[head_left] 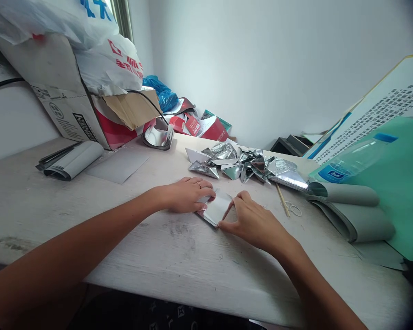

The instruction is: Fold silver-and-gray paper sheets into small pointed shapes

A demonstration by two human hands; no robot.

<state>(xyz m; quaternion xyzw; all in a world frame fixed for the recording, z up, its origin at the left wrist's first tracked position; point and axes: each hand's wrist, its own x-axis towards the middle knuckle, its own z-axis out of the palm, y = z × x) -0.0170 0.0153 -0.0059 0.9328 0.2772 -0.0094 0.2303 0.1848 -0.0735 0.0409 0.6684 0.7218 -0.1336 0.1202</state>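
A folded piece of silver foil paper (217, 206) lies on the table in front of me, its shiny face up. My left hand (189, 195), with a ring on one finger, rests on the table and holds the paper's left side down between thumb and curled fingers. On the other side, my right hand (251, 220) pinches the paper's right edge, which is bent up a little. Just beyond it lies a pile of folded silver foil pieces (251, 164). The underside of the paper is hidden.
Rolled grey sheets lie at the left (75, 160) and right (354, 211). A flat grey sheet (120, 164), a wooden stick (282, 200), a white rubber band (293, 209) and a plastic bottle (354, 158) are around. A cardboard box (55, 91) carries plastic bags (106, 64).
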